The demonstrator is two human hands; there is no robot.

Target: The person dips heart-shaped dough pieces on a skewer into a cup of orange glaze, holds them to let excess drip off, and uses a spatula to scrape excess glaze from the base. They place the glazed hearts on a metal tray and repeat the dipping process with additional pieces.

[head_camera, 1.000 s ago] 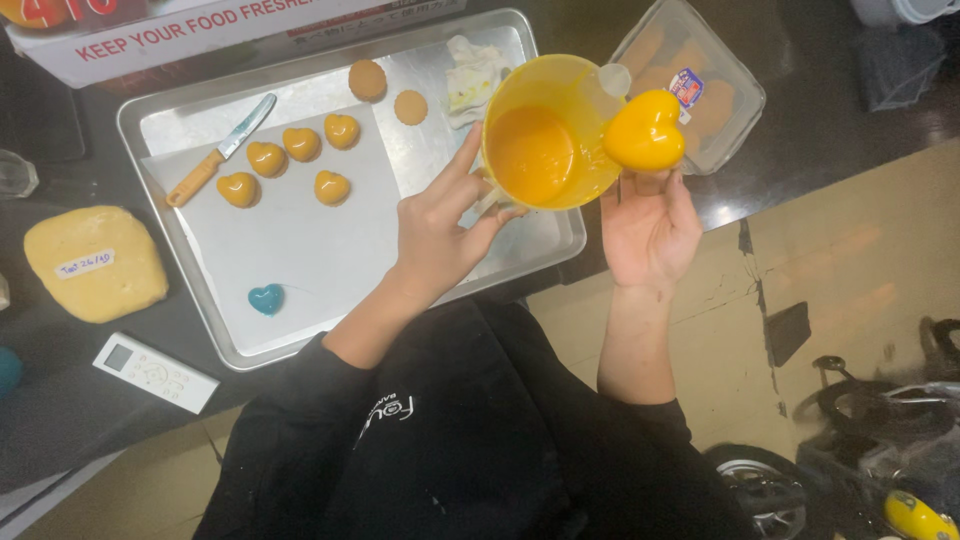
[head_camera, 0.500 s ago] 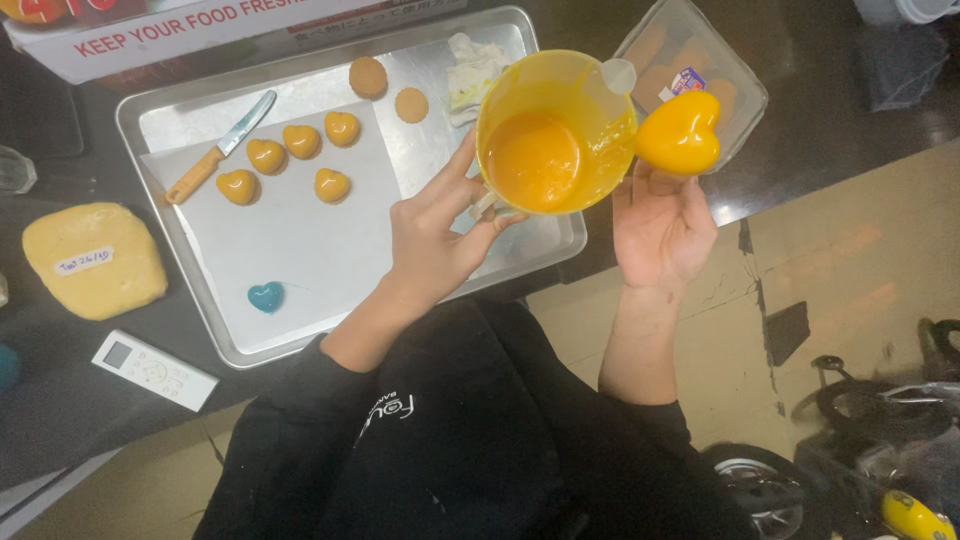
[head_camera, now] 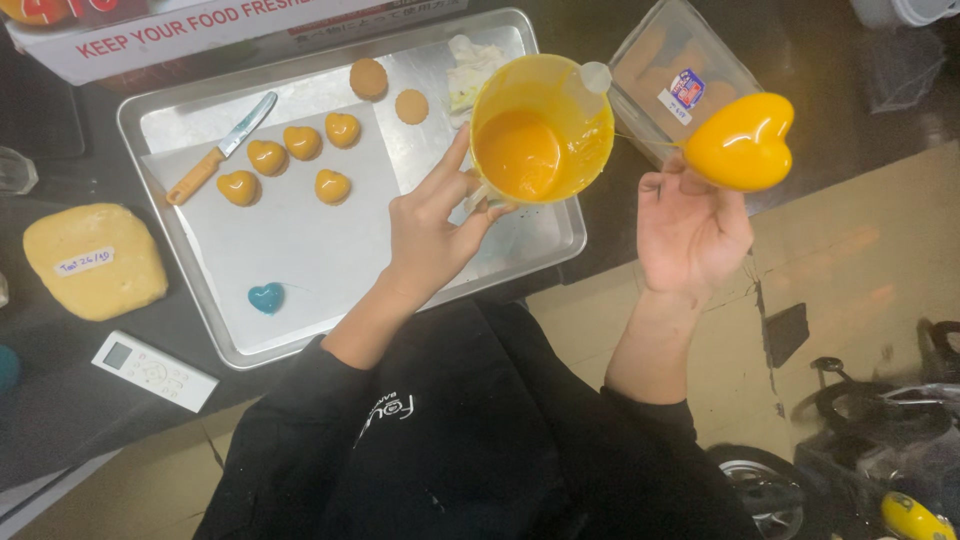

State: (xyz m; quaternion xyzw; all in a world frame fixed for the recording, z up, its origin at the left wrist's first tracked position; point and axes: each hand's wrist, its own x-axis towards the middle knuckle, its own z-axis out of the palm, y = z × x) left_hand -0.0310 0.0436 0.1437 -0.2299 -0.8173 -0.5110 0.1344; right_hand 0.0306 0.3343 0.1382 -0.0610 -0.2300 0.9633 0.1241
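Over a metal tray, left hand gripping yellow jug — right hand holding glazed yellow heart.

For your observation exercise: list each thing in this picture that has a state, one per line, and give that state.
Left hand: holds the yellow cup by its handle.
Yellow cup: tilted, orange glaze inside.
Right hand: holds up the big heart.
Big heart: glossy, fully orange-coated.
Small orange hearts: five, on the paper.
Blue heart: apart, alone.
Knife: lying flat.
Clear box: open.
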